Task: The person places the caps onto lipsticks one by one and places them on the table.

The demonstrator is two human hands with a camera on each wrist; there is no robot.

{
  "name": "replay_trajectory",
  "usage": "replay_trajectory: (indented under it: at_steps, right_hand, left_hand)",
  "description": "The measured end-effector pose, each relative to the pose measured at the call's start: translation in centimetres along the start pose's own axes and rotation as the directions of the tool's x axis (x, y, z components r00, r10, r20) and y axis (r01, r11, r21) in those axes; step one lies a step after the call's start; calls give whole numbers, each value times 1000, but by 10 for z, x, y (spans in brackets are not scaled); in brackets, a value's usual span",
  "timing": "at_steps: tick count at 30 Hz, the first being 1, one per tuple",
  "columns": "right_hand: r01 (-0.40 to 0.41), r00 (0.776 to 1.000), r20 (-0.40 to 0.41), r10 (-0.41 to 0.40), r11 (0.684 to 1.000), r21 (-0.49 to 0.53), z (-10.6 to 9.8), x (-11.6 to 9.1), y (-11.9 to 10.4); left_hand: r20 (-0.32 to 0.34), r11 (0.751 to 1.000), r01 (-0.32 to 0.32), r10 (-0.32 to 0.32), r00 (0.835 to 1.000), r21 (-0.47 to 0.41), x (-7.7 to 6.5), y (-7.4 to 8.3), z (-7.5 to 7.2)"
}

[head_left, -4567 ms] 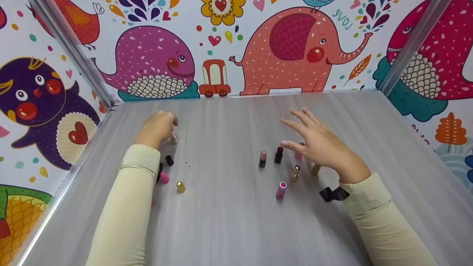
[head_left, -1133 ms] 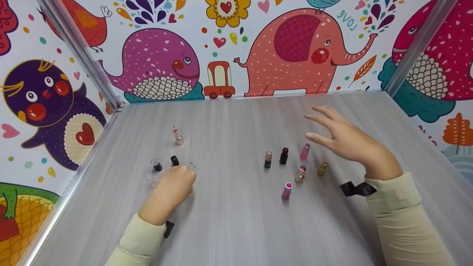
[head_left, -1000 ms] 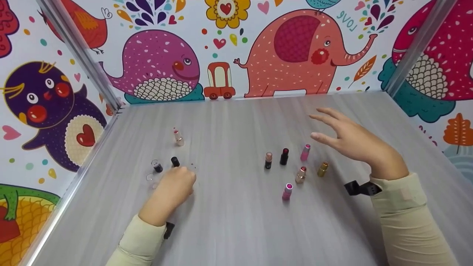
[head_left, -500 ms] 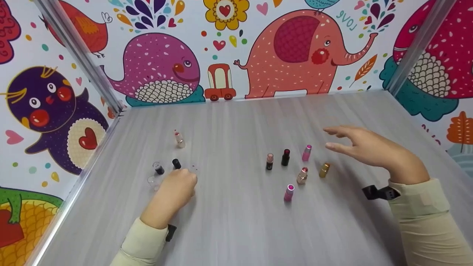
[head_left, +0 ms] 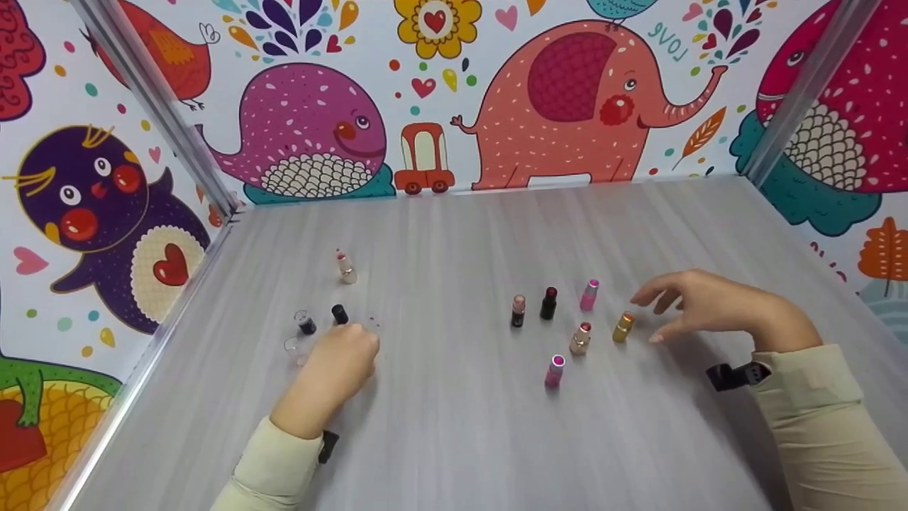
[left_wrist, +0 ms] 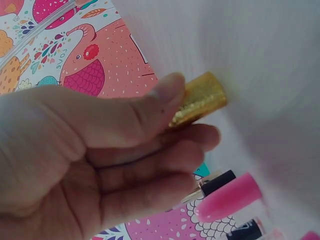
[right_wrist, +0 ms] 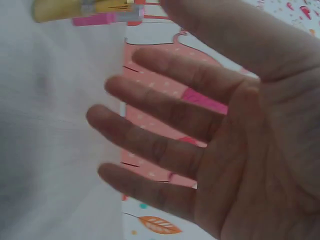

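Right hand (head_left: 718, 304) lowered — fingers (right_wrist: 160, 106) parted, seemingly relaxed

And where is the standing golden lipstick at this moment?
In the head view, the golden lipstick stands on the right side, between the right hand and the red-tipped rose-gold lipstick.

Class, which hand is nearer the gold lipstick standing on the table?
Right. The right hand is just right of the lipstick; the left hand is far to its left.
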State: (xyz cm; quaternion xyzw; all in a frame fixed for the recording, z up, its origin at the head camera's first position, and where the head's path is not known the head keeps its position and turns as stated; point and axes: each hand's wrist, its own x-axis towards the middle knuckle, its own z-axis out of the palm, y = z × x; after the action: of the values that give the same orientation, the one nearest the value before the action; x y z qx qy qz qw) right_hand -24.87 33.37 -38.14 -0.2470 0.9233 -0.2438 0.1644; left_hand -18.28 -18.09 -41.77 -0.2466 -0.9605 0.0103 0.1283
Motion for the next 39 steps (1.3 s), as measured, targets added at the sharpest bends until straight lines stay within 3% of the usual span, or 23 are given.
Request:
replay_trajectory:
  at_steps: [5,12,19,31,39]
  right_hand:
    - [72,996,57,-74,996,46,14,14,8]
    - [96,992,72,-102,992,80,24,24,12]
    - [117,990,65,-125,986,115,32,32,17]
    - [201,976,31,-216,946,253,46,42,39]
    - [157,984,43,-173,956,249,47,42,43]
  left_hand:
    - [9,1000,4,-4,1000,9,-1,0,1]
    - [12,1000,4,-4,1000,-22,-1,-1,0]
    - [-2,1000,-2,2,1000,-28,-2,0,0]
    - [-41,1000,-20,20,999,-11,-2,0,1]
    - [-2,1000,-27,27,1000,-8,-1,1,1]
